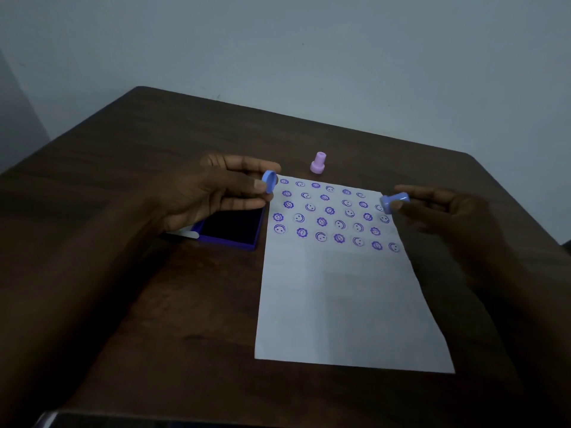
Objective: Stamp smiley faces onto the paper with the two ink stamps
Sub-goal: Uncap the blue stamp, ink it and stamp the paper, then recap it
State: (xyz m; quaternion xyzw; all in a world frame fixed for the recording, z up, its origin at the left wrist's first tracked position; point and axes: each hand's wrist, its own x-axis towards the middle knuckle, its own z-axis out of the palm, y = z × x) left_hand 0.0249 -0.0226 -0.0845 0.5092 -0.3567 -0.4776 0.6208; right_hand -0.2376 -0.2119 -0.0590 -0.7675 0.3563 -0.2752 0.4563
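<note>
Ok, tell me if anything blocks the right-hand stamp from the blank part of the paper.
Nothing visible does. The right hand holds its blue stamp in the air over the paper's right edge, beside the printed rows. The unstamped lower half lies bare. The pink stamp and ink pad sit off the sheet.

Purple smiley-face stamps on the paper; no lettering

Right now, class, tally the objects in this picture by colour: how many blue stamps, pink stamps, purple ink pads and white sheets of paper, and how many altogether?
Blue stamps: 2, one in the left hand and one in the right hand
Pink stamps: 1
Purple ink pads: 1
White sheets of paper: 1
Total: 5
</note>
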